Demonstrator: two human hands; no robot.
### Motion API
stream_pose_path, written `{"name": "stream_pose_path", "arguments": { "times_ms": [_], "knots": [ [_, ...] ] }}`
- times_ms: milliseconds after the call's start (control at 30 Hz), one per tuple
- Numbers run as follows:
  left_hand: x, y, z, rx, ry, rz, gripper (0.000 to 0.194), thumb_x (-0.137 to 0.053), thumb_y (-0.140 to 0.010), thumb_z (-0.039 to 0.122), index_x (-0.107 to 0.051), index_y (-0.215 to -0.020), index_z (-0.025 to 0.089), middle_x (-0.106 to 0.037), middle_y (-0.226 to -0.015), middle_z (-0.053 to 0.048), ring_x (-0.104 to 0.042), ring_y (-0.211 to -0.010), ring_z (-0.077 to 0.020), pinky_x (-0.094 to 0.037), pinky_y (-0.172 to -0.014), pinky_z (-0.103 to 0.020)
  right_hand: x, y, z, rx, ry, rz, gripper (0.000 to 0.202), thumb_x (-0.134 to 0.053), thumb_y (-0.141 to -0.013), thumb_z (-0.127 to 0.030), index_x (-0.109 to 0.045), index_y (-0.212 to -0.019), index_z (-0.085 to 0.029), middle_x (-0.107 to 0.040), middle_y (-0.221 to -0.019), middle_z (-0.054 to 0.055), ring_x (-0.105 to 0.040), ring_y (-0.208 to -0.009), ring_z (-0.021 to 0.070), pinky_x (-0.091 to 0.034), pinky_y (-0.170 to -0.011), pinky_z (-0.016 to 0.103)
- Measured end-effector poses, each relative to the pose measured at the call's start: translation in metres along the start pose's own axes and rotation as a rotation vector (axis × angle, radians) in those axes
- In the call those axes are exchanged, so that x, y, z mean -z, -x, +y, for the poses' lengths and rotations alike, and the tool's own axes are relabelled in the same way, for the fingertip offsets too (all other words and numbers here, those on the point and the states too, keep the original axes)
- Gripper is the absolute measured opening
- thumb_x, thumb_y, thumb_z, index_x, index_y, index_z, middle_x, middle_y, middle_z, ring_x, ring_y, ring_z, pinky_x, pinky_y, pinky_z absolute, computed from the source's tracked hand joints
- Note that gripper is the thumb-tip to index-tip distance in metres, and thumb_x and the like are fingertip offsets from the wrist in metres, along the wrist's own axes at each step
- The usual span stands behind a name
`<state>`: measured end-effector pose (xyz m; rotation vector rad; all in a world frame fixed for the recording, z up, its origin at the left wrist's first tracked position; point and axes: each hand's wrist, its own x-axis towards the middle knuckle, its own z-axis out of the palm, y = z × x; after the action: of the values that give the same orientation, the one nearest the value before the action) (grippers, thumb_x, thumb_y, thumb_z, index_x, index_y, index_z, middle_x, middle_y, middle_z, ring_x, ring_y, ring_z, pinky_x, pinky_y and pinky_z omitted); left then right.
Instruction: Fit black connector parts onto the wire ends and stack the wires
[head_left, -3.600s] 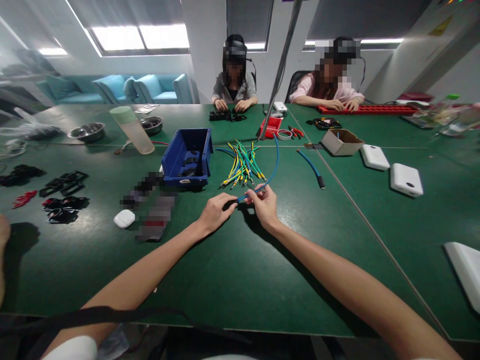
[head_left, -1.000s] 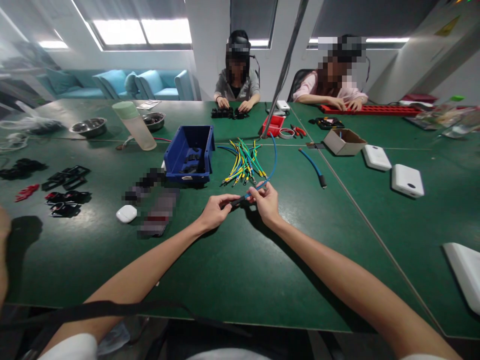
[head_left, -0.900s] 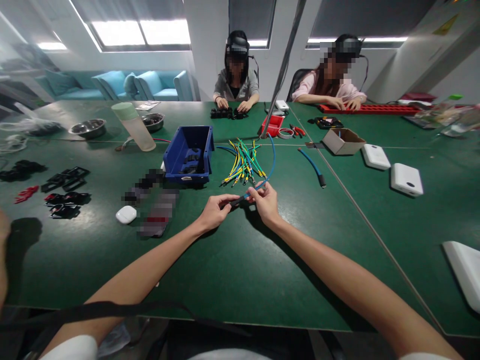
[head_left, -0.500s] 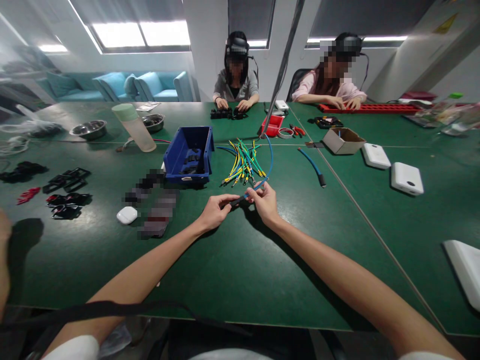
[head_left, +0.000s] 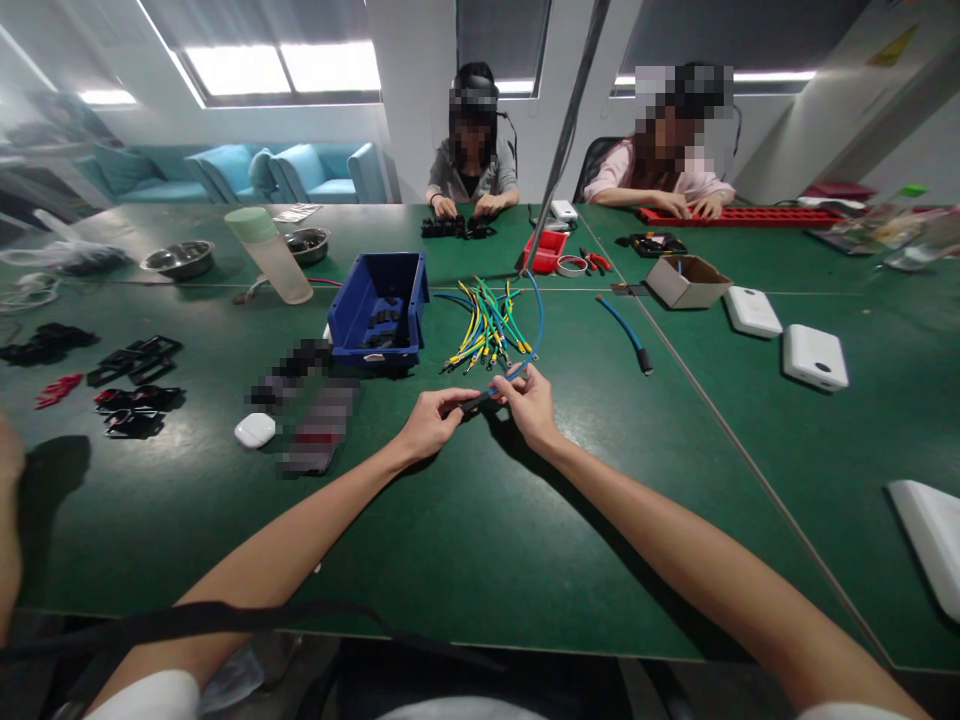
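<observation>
Between my hands is a small black connector sleeve (head_left: 474, 404), held a little above the green table. My left hand (head_left: 431, 424) pinches its left end. My right hand (head_left: 529, 408) grips a blue cable (head_left: 541, 318) close to where it meets the sleeve; my fingers partly hide that joint. From there the cable arches up and back over a pile of green, yellow and blue wires (head_left: 487, 325) with metal lugs. To the right lies a short blue cable (head_left: 622, 330) with a black sleeve on its end.
Left of the wires stands a blue bin (head_left: 337, 335) holding black parts. A phone-like blurred object (head_left: 322, 430) and a white case (head_left: 255, 430) lie near my left forearm. White boxes (head_left: 814, 357) and a cardboard box (head_left: 684, 284) sit right. Two people work across the table.
Almost nothing differs. Both hands keep the same hold on the sleeve and the blue cable, and the wires on the table lie as before.
</observation>
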<state>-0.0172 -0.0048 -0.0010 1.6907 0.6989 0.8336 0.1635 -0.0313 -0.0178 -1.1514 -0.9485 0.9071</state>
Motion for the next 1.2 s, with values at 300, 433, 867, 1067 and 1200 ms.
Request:
{"name": "stream_pose_path", "arguments": {
  "times_ms": [300, 433, 867, 1067, 1200],
  "knots": [
    [0.0019, -0.0008, -0.0064, -0.012, -0.059, -0.018, 0.036, -0.054, -0.080, 0.014, -0.066, -0.113, 0.012, -0.068, -0.111, -0.011, -0.064, -0.103, -0.0236, -0.049, -0.095, -0.040, -0.0001, -0.0001, 0.0005, -0.014, -0.028, -0.019, 0.033, -0.070, -0.073, -0.037, -0.045, -0.089, -0.022, -0.069, -0.071, 0.001, -0.066, -0.063, 0.0175, -0.050, -0.058, 0.027],
    [0.0019, -0.0008, -0.0074, -0.019, -0.058, -0.022, 0.037, -0.053, -0.080, 0.014, -0.066, -0.114, 0.012, -0.068, -0.111, -0.011, -0.064, -0.104, -0.0234, -0.048, -0.096, -0.040, -0.0003, 0.0005, 0.0003, -0.025, -0.023, -0.021, 0.033, -0.070, -0.073, -0.038, -0.045, -0.089, -0.022, -0.069, -0.071, 0.001, -0.066, -0.065, 0.0183, -0.051, -0.059, 0.028],
    [0.0018, -0.0008, -0.0059, 0.001, -0.059, -0.031, 0.040, -0.051, -0.077, 0.010, -0.067, -0.114, 0.013, -0.068, -0.111, -0.010, -0.064, -0.102, -0.0222, -0.048, -0.096, -0.038, -0.0017, 0.0011, -0.0027, -0.037, -0.026, -0.033, 0.034, -0.070, -0.071, -0.039, -0.045, -0.088, -0.022, -0.068, -0.070, 0.000, -0.066, -0.063, 0.0178, -0.050, -0.059, 0.028],
    [0.0020, -0.0009, -0.0028, 0.018, -0.097, -0.051, 0.042, -0.050, -0.077, 0.009, -0.065, -0.116, 0.012, -0.069, -0.107, -0.010, -0.066, -0.093, -0.0208, -0.051, -0.089, -0.036, -0.0018, 0.0014, -0.0034, -0.035, -0.019, -0.043, 0.034, -0.070, -0.072, -0.039, -0.045, -0.088, -0.022, -0.068, -0.069, 0.000, -0.064, -0.062, 0.0171, -0.049, -0.058, 0.028],
    [0.0013, -0.0012, -0.0005, -0.001, -0.090, -0.055, 0.043, -0.049, -0.077, 0.008, -0.066, -0.116, 0.014, -0.068, -0.112, -0.010, -0.064, -0.101, -0.0218, -0.049, -0.093, -0.037, -0.0015, 0.0016, -0.0033, -0.026, -0.018, -0.046, 0.033, -0.070, -0.072, -0.039, -0.046, -0.088, -0.022, -0.068, -0.068, 0.000, -0.063, -0.060, 0.0165, -0.048, -0.057, 0.027]
  ]
}}
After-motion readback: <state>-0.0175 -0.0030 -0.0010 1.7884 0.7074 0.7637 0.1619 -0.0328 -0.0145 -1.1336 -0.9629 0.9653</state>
